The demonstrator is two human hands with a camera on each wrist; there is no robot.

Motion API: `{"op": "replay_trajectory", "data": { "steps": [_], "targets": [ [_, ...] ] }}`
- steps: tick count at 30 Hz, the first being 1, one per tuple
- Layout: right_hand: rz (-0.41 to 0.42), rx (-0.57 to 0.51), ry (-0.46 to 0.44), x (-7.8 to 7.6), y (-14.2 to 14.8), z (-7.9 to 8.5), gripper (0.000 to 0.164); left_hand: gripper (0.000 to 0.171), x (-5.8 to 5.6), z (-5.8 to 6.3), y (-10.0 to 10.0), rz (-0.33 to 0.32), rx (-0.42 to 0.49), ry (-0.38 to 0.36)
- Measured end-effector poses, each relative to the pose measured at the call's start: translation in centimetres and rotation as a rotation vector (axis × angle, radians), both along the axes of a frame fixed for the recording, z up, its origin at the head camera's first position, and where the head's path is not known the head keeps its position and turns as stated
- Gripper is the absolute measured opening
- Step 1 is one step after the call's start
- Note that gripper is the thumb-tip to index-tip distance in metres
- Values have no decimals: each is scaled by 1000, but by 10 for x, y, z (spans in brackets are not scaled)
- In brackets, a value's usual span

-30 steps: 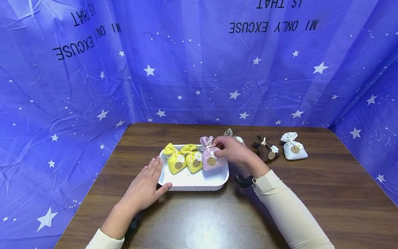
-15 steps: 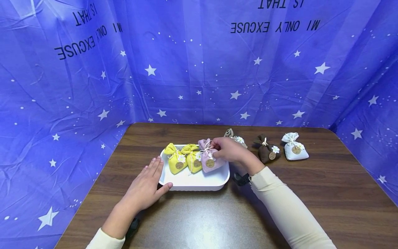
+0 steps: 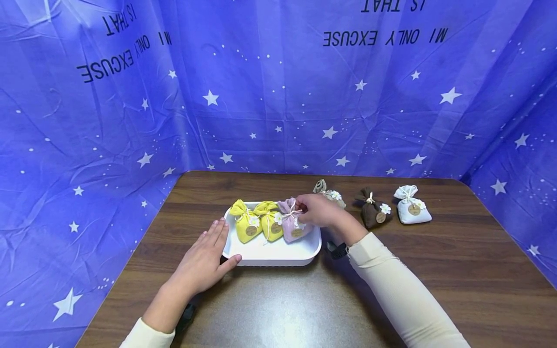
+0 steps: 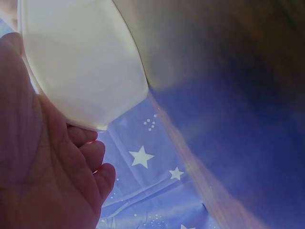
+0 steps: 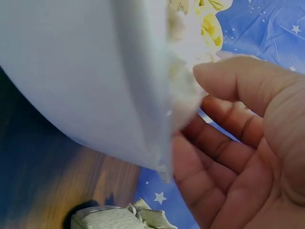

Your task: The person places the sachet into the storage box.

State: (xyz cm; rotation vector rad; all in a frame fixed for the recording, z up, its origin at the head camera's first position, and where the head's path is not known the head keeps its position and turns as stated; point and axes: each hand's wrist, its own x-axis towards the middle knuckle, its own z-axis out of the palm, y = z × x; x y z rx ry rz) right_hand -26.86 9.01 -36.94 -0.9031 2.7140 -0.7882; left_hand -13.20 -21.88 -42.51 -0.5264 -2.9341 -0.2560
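In the head view, the right hand (image 3: 321, 211) pinched the pink bag (image 3: 290, 228) by its neck inside the right edge of the tray (image 3: 271, 253), beside two yellow bags (image 3: 247, 223). The left hand (image 3: 203, 259), fingers straight, touched its left edge. Three other bags (image 3: 370, 215) lay near the back edge of the table (image 3: 470, 270). The left wrist view showed fingers against the tray's wall; the right wrist view blurred the pink bag.

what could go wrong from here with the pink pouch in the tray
The pink pouch, in the right hand, sits close beside a yellow pouch and might nudge it. The tan pouch lies just beyond that hand, partly hidden, and could get brushed. The left hand lies against the white tray; pushing harder might slide it.
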Motion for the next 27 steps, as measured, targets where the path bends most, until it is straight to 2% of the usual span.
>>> {"op": "replay_trajectory", "data": {
  "steps": [7,14,19,27],
  "targets": [
    [-21,-68,-2,1,6,-3,12,87,0,-2,0,4,3,-8],
    [-85,-186,7,4,28,3,19,86,0,-2,0,6,-2,4],
    [-190,-225,53,1,66,6,20,86,0,-2,0,5,-1,3],
    [-348,-206,153,-4,155,3,20,86,0,-1,0,0,7,-3]
  ]
}}
